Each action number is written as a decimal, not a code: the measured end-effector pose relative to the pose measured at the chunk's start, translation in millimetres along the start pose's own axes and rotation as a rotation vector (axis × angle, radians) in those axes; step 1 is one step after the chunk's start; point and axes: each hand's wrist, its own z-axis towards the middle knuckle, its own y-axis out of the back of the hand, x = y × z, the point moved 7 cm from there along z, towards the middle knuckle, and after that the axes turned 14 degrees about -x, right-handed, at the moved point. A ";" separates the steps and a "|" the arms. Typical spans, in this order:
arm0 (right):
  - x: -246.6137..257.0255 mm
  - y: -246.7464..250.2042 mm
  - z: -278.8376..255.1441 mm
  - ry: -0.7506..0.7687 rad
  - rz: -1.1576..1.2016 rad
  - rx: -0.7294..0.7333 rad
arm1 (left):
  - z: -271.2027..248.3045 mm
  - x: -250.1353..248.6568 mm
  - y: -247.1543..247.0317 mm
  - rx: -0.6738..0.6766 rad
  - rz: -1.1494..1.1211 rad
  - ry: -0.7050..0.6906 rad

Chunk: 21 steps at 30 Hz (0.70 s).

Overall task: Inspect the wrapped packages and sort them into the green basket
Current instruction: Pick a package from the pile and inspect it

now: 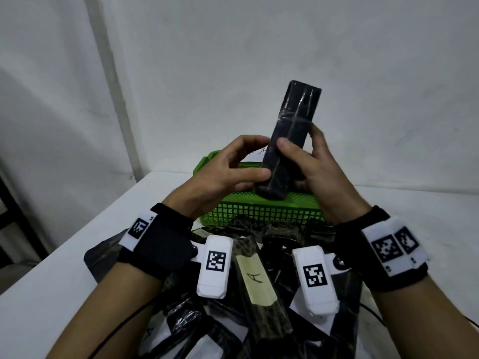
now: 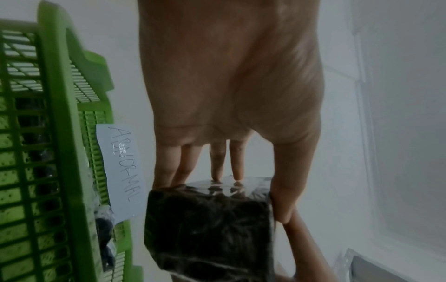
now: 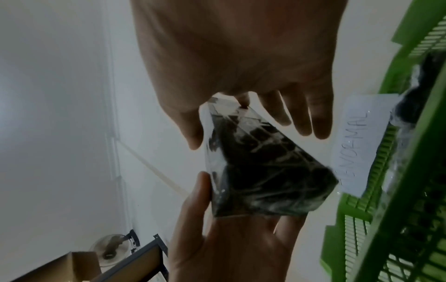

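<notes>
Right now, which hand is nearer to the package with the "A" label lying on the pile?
Left. The left hand and the right hand both grip the raised dark package above the green basket; the "A" package lies nearer, slightly left.

Soft, even, rather dim light fills all three views, with a faint shadow on the wall (image 1: 46, 120) at left. Both wrist views are blurred and bent at the edges, the palms dark against the pale background. Glare streaks the film of the wrapped package (image 1: 290, 136).
</notes>
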 end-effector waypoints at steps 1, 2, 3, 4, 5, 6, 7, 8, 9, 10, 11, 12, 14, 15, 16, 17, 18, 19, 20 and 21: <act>-1.3 -0.1 -0.3 -0.015 0.016 -0.005 | -1.1 -0.1 -1.3 0.023 -0.010 -0.002; -1.4 0.4 -0.5 -0.019 0.040 -0.016 | -2.0 -0.9 -1.9 0.039 -0.016 -0.009; -1.1 1.5 -0.9 -0.020 0.056 -0.032 | -2.6 -1.3 -1.8 0.048 -0.017 -0.017; -1.1 3.1 -0.7 -0.005 0.052 -0.052 | -3.6 -1.7 -1.8 0.053 -0.021 -0.021; -0.3 5.5 -0.9 0.019 0.028 -0.074 | -4.2 -1.9 -1.5 0.053 -0.024 -0.019; 0.3 7.2 0.1 0.051 -0.020 -0.084 | -4.1 -2.5 -1.0 0.043 -0.026 -0.014; 1.6 7.1 -0.3 0.083 -0.076 -0.075 | -4.1 -4.1 -0.3 0.024 -0.026 -0.010; 1.6 6.2 0.1 0.116 -0.130 -0.044 | -4.3 -7.3 0.8 -0.004 -0.024 -0.008; 2.3 4.3 -0.2 0.148 -0.176 0.002 | -4.7 -11.6 1.7 -0.029 -0.029 -0.008; 2.7 3.4 0.2 0.186 -0.225 0.046 | -4.8 -15.8 3.1 -0.054 -0.045 -0.012; 5.2 1.6 -0.5 0.234 -0.271 0.086 | -5.3 -21.2 5.0 -0.073 -0.075 -0.021; 8.9 -0.2 -2.3 0.296 -0.322 0.120 | -6.1 -26.2 6.2 -0.089 -0.112 -0.032; 15.1 -3.3 -6.1 0.422 -0.407 0.179 | -7.9 -35.0 7.3 -0.101 -0.173 -0.061; 17.9 -4.2 -7.8 0.484 -0.447 0.196 | -8.2 -37.8 6.6 -0.093 -0.182 -0.081; 19.6 -5.0 -8.2 0.534 -0.492 0.199 | -8.2 -39.4 6.3 -0.087 -0.179 -0.107; 20.0 -4.2 -7.6 0.554 -0.534 0.193 | -8.0 -40.9 5.7 -0.083 -0.180 -0.136; 18.1 -2.6 -4.9 0.549 -0.572 0.174 | -7.1 -41.5 6.1 -0.083 -0.187 -0.160; 17.4 -1.1 -2.5 0.541 -0.602 0.151 | -6.5 -42.6 7.1 -0.087 -0.204 -0.178; 16.7 1.4 -0.7 0.532 -0.613 0.120 | -5.7 -42.8 8.0 -0.091 -0.222 -0.188; 16.4 4.1 0.6 0.519 -0.606 0.090 | -5.3 -43.6 9.5 -0.094 -0.239 -0.198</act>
